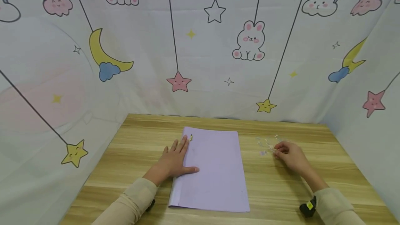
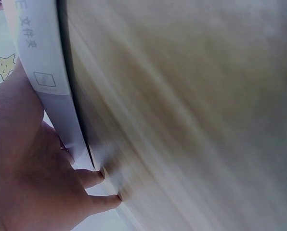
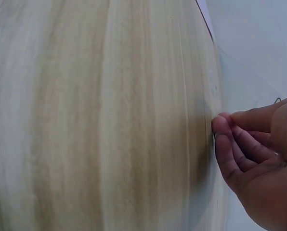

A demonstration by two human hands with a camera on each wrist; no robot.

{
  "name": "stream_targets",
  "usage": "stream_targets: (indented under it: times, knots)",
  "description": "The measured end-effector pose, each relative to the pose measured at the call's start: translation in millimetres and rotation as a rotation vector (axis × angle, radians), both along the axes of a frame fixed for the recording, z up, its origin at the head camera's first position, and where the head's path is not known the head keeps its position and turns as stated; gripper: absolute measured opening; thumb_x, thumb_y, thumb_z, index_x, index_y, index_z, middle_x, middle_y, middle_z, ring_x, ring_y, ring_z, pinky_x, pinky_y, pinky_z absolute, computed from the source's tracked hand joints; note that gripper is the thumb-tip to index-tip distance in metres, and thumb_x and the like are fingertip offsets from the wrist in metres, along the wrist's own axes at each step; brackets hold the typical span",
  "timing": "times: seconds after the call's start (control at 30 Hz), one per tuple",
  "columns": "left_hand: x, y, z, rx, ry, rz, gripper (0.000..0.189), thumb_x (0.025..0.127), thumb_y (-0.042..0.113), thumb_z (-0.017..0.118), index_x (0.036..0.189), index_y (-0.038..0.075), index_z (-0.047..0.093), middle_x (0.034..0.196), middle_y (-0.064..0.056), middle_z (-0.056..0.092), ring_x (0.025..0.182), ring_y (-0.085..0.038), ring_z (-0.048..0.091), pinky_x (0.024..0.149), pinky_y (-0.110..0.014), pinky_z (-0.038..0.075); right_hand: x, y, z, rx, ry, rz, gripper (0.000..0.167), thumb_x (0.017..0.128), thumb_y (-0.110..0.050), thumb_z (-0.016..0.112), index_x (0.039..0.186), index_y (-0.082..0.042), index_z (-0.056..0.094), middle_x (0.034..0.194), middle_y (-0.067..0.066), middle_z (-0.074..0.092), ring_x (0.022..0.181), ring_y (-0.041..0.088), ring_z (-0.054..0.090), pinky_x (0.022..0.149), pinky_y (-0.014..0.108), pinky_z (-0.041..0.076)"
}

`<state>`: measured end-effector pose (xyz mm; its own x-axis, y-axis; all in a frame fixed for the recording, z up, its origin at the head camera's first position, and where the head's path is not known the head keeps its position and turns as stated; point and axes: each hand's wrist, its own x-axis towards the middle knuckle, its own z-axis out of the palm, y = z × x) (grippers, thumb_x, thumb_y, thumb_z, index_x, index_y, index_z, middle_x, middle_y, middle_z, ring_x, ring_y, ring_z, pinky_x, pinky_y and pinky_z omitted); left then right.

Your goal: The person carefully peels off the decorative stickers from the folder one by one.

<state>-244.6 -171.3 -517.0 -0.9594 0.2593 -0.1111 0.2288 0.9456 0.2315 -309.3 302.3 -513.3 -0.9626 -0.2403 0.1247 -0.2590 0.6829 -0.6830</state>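
Observation:
A pale purple folder (image 1: 215,169) lies closed on the table, its spine (image 2: 40,62) bearing printed characters and a small square in the left wrist view. My left hand (image 1: 173,160) rests along the folder's left side, fingers extended and thumb spread over the cover. Just beyond the fingertips, a small gold-and-green sticker (image 1: 191,137) shows near the cover's upper left corner. To the right of the folder, my right hand (image 1: 291,155) pinches the edge of a clear sticker (image 1: 265,143) with tiny pale flowers between thumb and fingertips, low over the table. The right wrist view barely shows the sticker.
The wood-grain table (image 1: 281,193) carries the folder in its middle. A white curtain (image 1: 206,51) printed with stars, moons and rabbits hangs at the table's back edge and along both sides. A black wrist strap (image 1: 307,209) sits at the right sleeve.

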Motion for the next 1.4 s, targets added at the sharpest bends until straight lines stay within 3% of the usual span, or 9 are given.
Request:
stream_targets:
  times: [0.37,0.77,1.1,1.4]
  knots:
    - [1.3,-0.9,-0.5,0.005,-0.012,0.003,0.124,0.088,0.084,0.060,0.171,0.007,0.010,0.179,-0.008,0.000,0.161,-0.043,0.009,0.122,-0.072,0.017,1.3,-1.3,0.2,0.142,0.063,-0.014,0.006,0.098,-0.009,0.075,0.100,-0.004,0.076,0.090,0.001,0.073,0.081,0.016,0.063,0.070,0.035,0.051]
    - [-1.6,-0.6,-1.7,-0.002,-0.026,0.004,0.124,0.088,0.084,0.059,0.171,0.007,0.007,0.178,-0.008,-0.005,0.162,-0.043,0.007,0.123,-0.071,0.015,0.7,-6.0,-9.5,0.188,0.168,-0.055,0.007,0.097,-0.008,0.073,0.092,-0.003,0.076,0.084,0.002,0.073,0.077,0.019,0.066,0.070,0.041,0.055]
    - [1.7,-2.6,-1.6,0.050,0.010,-0.013,0.126,0.087,0.087,0.058,0.170,0.003,0.012,0.179,-0.011,0.000,0.161,-0.046,0.009,0.122,-0.074,0.014,1.3,-8.5,-10.2,0.228,0.185,-0.070,0.005,0.092,-0.003,0.077,0.090,-0.003,0.073,0.086,0.007,0.066,0.078,0.024,0.063,0.072,0.047,0.055]
    - [3.8,0.2,4.5,0.014,-0.013,0.002,0.122,0.089,0.081,0.062,0.170,0.005,0.012,0.178,-0.010,0.000,0.161,-0.045,0.010,0.122,-0.072,0.016,1.2,-5.4,-8.9,0.247,0.186,-0.046,0.005,0.093,-0.003,0.075,0.088,-0.003,0.075,0.083,0.006,0.069,0.077,0.025,0.065,0.071,0.047,0.056]
